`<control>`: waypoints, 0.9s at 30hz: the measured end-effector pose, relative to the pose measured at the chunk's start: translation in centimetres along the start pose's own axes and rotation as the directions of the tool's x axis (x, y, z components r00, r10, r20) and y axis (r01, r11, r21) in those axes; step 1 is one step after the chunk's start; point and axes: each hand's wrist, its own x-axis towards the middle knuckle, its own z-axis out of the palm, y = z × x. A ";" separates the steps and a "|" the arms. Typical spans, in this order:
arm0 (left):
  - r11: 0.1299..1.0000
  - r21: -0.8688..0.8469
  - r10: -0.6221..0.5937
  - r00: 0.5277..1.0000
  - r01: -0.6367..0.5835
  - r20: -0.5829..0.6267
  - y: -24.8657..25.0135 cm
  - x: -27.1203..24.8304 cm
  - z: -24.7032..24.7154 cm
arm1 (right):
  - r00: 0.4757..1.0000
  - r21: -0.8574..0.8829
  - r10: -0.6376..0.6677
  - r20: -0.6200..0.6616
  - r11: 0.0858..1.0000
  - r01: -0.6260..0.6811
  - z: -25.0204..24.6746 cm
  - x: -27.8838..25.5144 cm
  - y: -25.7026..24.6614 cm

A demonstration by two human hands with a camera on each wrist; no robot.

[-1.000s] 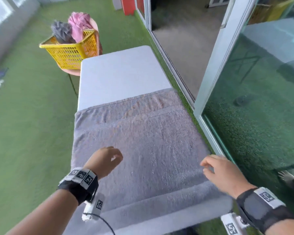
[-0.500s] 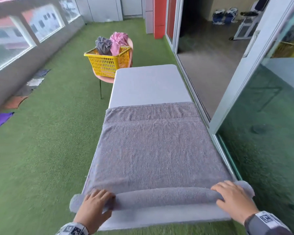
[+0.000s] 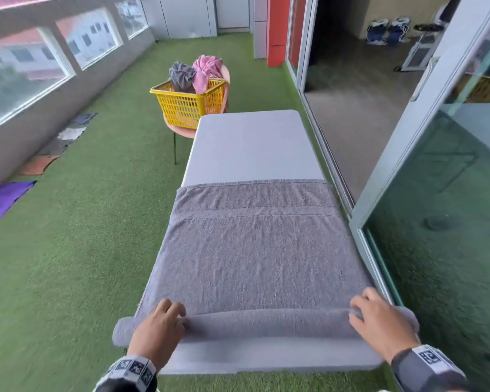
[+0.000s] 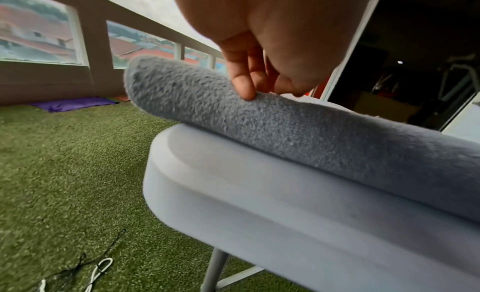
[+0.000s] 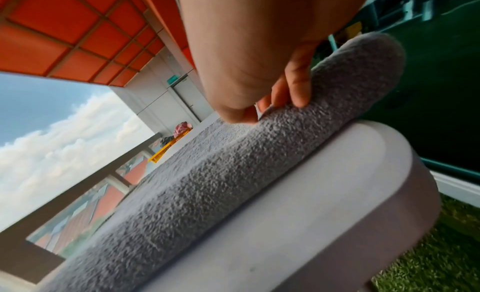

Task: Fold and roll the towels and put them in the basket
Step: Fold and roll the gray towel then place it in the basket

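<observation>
A grey towel lies flat along the white table, and its near end is turned into a thin roll that overhangs both table sides. My left hand curls over the roll's left end, its fingertips pressing into the pile. My right hand grips the right end, with fingers and thumb pinching the roll. A yellow basket stands beyond the table's far left corner and holds a grey towel and a pink towel.
The basket sits on a pink stool. A sliding glass door frame runs close along the table's right side. Green turf covers the floor at left, with cloths by the wall. A cable lies under the table.
Both hands have come down from above the flat towel onto the rolled near end and taken hold of it. The head view has lifted and shows more of the balcony.
</observation>
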 end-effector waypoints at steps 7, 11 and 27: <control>0.995 -0.068 0.060 0.985 -0.072 -0.160 -0.3 0.2 0.8 | 0.999 0.099 -0.016 -0.045 0.995 0.020 0.9 -0.9 0.0; 0.992 0.107 0.066 0.998 -0.063 -0.023 -1.0 -0.4 1.5 | 0.997 -0.053 -0.051 0.057 0.997 0.054 0.5 -1.3 -0.3; 0.961 0.265 0.095 0.994 -0.079 -0.050 -1.2 -0.2 0.5 | 0.986 -0.042 -0.025 0.167 0.999 0.033 -1.8 0.1 -1.6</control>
